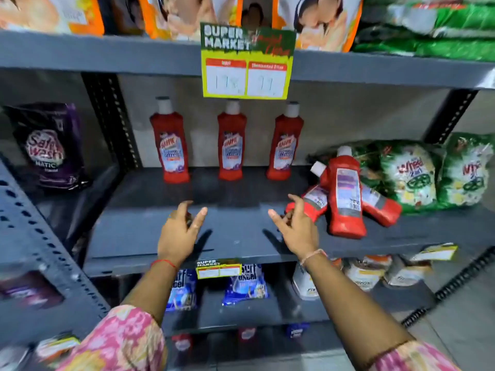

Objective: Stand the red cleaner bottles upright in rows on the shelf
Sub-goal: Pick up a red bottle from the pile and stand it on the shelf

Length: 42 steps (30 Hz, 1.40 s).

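**Three bottles standing, three in a heap, both hands empty**

Three red cleaner bottles stand upright in a row at the back of the grey shelf point(139, 231): the left bottle point(169, 145), the middle bottle point(231, 145) and the right bottle point(285, 145), well apart from each other, labels facing out. The yellow price card point(246, 62) hanging from the shelf above covers the top of the middle bottle's cap.

To the right lies a heap of three more. The top bottle point(345, 196) rests back-label up across the other two, hiding most of them; of the bottle under its left side point(312, 203) and the bottle under its right side point(381, 207) only the lower bodies and one white cap show. Their label print is too blurred to read.

The left hand point(178, 234) hovers over the bare shelf front, fingers spread, holding nothing. The right hand point(297, 226) is likewise open and empty, its fingertips just beside the base of the left lying bottle; whether they touch it cannot be told.

Green detergent bags point(409, 175) sit behind the heap, partly hidden by it.
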Available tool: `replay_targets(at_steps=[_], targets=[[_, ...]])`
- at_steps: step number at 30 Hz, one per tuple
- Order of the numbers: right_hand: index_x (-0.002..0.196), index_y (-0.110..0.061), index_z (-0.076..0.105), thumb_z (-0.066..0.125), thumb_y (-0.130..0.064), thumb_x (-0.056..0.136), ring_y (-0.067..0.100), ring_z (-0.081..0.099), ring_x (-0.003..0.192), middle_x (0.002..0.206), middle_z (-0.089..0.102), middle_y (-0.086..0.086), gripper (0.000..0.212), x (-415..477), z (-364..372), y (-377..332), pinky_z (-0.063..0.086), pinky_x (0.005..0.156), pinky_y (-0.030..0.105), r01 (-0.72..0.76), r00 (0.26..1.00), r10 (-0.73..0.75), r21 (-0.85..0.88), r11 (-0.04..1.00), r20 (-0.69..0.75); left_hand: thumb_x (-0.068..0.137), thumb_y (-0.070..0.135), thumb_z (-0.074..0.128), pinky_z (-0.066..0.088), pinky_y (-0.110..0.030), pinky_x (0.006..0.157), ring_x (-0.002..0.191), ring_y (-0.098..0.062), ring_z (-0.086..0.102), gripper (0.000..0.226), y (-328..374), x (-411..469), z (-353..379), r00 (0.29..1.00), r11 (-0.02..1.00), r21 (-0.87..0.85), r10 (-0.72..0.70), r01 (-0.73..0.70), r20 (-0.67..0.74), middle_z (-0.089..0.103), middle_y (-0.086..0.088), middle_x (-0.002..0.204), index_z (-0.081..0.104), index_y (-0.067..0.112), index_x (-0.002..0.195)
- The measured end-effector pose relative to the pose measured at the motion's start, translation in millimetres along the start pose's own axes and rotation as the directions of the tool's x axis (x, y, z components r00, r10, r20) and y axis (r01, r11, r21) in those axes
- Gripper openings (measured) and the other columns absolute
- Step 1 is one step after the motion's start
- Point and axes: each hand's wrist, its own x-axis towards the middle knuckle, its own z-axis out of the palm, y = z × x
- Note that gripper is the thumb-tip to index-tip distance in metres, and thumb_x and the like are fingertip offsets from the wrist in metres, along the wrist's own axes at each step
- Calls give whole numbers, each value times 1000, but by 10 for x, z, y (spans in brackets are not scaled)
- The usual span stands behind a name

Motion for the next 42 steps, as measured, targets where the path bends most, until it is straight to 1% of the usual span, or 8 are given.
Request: replay_targets(at_steps=[4,12,18,21,25,27,30,42], targets=[[127,-16,32,49,-68,69,31,64,98,87,70,11,79,-12,169,166,49,77,42,-117,989,123,-75,990,82,74,66,43,43,-49,96,109,-38,53,76,-154,44,175,994,999,-2,-39,40,106,63,-24,107,43,10,126],[112,-16,50,58,-35,82,25,57,103,109,63,6,36,102,303,410,46,84,36,-79,977,112,-180,981,181,72,61,46,34,-40,102,124,-30,40,72,-61,248,561,970,994,107,-25,-1,242,58,-15,127,50,11,123],[104,-1,55,52,-16,81,40,51,104,112,56,24,28,306,-144,681,33,92,37,34,939,-92,-177,984,-331,78,53,60,24,-37,114,137,-21,30,65,-99,239,746,978,984,176,-23,-15,209,42,-7,145,54,8,124],[121,-3,47,62,-20,77,40,40,118,129,45,24,50,534,-504,872,29,99,44,-216,877,142,-112,970,-458,77,52,62,25,-36,114,137,-21,33,62,-93,262,764,985,979,202,-19,-17,174,45,-7,144,56,9,122],[122,-3,46,75,-30,65,30,59,102,111,63,15,69,818,-841,1202,48,93,45,-495,815,566,361,791,-124,77,49,64,26,-36,113,136,-23,35,59,-81,242,780,988,973,230,-20,-15,150,47,-9,142,57,10,121],[109,-6,57,72,-14,70,15,69,69,73,74,0,42,869,-957,1309,59,69,31,-555,802,560,608,568,208,77,48,64,25,-36,113,136,-23,35,58,-68,235,775,989,973,232,-25,-10,147,48,-9,142,57,10,121],[96,-14,61,76,-16,51,8,70,65,67,74,-6,47,865,-1047,1389,59,58,25,-634,770,412,653,413,487,78,45,64,25,-36,114,136,-23,36,56,-60,235,778,988,972,233,-24,-12,152,48,-11,141,58,8,120],[75,-16,72,92,-24,6,11,71,72,72,76,-3,73,543,-818,1061,59,64,26,-494,870,201,809,320,451,82,34,63,20,-35,116,141,-23,27,56,-171,261,687,969,970,235,1,-61,248,40,-12,147,49,8,129]])
